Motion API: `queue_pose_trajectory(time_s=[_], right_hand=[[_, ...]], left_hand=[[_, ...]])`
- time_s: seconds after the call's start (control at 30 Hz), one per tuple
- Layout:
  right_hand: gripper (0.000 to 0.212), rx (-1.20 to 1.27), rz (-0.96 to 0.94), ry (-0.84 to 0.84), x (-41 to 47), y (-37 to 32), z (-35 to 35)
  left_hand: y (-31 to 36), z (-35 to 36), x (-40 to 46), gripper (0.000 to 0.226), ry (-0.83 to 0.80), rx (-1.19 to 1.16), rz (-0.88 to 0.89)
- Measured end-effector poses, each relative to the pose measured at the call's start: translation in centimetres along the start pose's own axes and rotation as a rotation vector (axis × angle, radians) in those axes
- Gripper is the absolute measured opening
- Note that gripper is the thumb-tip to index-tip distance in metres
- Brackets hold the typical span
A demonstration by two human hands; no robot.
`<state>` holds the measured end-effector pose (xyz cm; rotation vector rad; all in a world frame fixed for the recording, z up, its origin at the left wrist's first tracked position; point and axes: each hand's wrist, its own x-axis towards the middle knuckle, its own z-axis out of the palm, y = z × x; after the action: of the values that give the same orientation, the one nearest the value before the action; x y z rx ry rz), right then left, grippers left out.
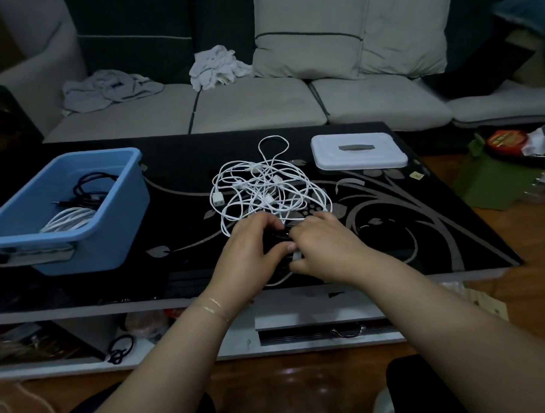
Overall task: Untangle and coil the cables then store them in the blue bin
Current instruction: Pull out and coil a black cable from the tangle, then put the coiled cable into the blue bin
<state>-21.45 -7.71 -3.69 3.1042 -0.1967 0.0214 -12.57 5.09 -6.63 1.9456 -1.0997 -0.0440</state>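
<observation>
A tangle of white cables [269, 191] lies mid-bench, its near edge touching both hands. The left hand [251, 254] and right hand [321, 248] meet just in front of it, fingers curled, pinching a thin black cable [283, 234] between them. The blue bin [109, 213] stands well to the left, holding coiled black and white cables. A white lid [384, 157] sits behind right; bare black bench [422, 231] stretches to the right edge.
</observation>
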Motion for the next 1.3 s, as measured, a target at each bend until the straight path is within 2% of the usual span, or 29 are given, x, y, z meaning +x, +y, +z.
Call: queue_pose_trajectory(time_s=[0.13,0.2,0.27,0.4,0.47,0.57,0.7,0.83,0.9,0.97,1.04,1.14,1.3], right_hand=[[0.023,0.225,0.064,0.132,0.5,0.2,-0.4],[0.024,0.422,0.103,0.163,0.6,0.1,-0.6],[0.023,0.504,0.116,0.158,0.9,0.0,-0.7],[0.022,0.344,0.060,0.183,1.3,-0.4,-0.8],[0.030,0.224,0.028,0.180,1.5,-0.7,-1.0],[0.038,0.086,-0.015,0.240,1.9,-0.8,-0.7],[0.043,0.087,-0.045,0.347,2.5,-1.1,0.3],[0.051,0.187,-0.011,0.308,3.2,-1.5,0.8],[0.068,0.281,0.007,0.264,3.4,-1.4,0.8],[0.092,0.373,0.029,0.259,3.4,-1.1,0.5],[0.098,0.445,0.039,0.357,3.3,-0.9,0.0],[0.080,0.563,0.067,0.513,3.1,-0.4,-0.7],[0.062,0.613,0.096,0.469,3.5,-0.6,-0.4]], left_hand=[[-0.2,-1.2,0.8,0.037,0.160,-0.089,-0.019],[-0.3,-1.8,1.1,0.045,0.144,-0.138,-0.027],[-0.6,-2.6,1.4,0.049,0.083,-0.144,0.015],[-0.8,-4.7,1.8,0.061,-0.114,-0.081,0.088],[-1.1,-5.8,1.7,0.066,-0.175,-0.027,0.074],[-1.6,-6.3,1.8,0.064,-0.163,0.146,0.127],[-2.2,-6.3,1.6,0.046,-0.101,0.373,0.170],[-2.6,-6.3,1.2,0.037,-0.074,0.386,0.190],[-2.8,-6.4,1.1,0.041,-0.079,0.398,0.159],[-2.6,-6.8,0.7,0.040,-0.036,0.408,0.137],[-2.4,-7.6,0.5,0.036,0.055,0.421,0.135],[-2.1,-9.5,0.8,0.036,0.227,0.451,0.079],[-3.9,-14.7,3.0,0.035,0.478,0.578,-0.029]])
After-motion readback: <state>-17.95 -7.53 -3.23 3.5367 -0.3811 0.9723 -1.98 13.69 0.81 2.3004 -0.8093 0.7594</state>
